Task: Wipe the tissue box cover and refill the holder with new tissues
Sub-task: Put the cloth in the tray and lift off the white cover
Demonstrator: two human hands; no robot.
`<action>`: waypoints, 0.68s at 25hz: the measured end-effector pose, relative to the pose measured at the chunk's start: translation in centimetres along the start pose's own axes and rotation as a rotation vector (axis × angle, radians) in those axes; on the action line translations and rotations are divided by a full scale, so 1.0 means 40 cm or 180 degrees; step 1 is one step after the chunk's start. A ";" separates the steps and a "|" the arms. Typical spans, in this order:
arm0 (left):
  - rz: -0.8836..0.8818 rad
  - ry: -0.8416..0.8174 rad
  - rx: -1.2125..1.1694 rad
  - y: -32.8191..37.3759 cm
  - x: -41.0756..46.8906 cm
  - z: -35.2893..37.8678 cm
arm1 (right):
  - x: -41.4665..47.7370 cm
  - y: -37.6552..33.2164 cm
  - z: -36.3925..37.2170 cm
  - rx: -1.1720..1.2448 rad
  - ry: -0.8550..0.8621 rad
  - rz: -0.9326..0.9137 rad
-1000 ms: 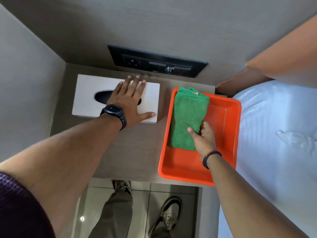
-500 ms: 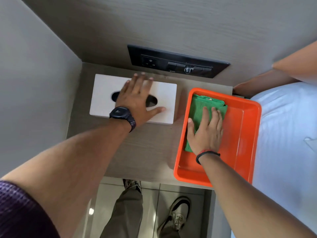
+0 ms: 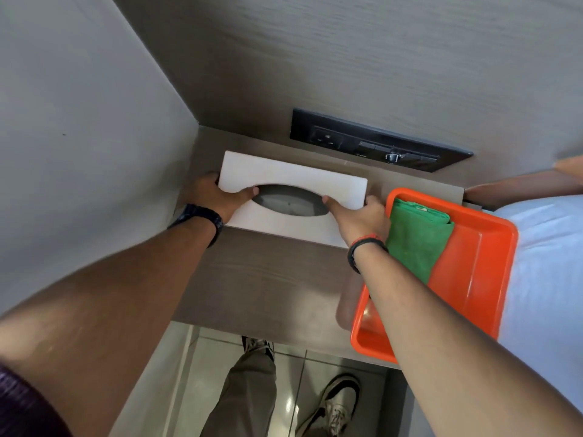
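Hands grip both ends of the white tissue box cover on the wooden nightstand: left hand and right hand clamped on, thumbs at the slot. Green cloth sits in the orange tray just beside it.

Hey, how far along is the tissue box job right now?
Early days. Done: nothing that shows. The green cloth lies folded in the orange tray, so wiping has not begun. In hand: the left hand and right hand each grip an end of the white cover, thumbs at its slot, which shows no tissue. Left: wipe, then refill; no new tissues are in view.
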State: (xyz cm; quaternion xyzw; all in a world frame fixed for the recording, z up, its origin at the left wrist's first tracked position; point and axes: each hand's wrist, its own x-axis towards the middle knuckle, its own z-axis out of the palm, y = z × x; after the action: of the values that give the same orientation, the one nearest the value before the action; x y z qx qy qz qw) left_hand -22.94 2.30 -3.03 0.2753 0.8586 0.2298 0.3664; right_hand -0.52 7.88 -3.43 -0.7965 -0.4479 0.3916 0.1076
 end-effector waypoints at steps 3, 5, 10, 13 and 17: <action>-0.0058 0.0010 -0.0124 0.010 0.000 0.009 | -0.013 -0.001 0.004 -0.0069 0.0024 0.0044; -0.0115 0.0005 -0.0118 0.012 0.011 0.016 | -0.015 -0.005 0.007 -0.0063 0.0091 0.0072; -0.0313 -0.0135 -0.0289 0.009 0.040 0.012 | -0.025 -0.006 0.015 -0.0100 0.0188 0.0097; -0.0304 -0.0177 -0.0439 0.008 0.043 -0.002 | -0.024 -0.007 0.019 -0.0218 0.0193 0.0121; -0.0310 -0.0120 -0.0474 0.013 0.043 -0.004 | -0.019 -0.014 0.018 -0.0189 0.0119 0.0136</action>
State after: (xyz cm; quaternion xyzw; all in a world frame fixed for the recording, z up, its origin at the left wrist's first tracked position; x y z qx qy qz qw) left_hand -23.90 3.74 -3.47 0.2095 0.8444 0.2697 0.4128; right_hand -1.61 7.47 -3.19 -0.8159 -0.4402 0.3653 0.0840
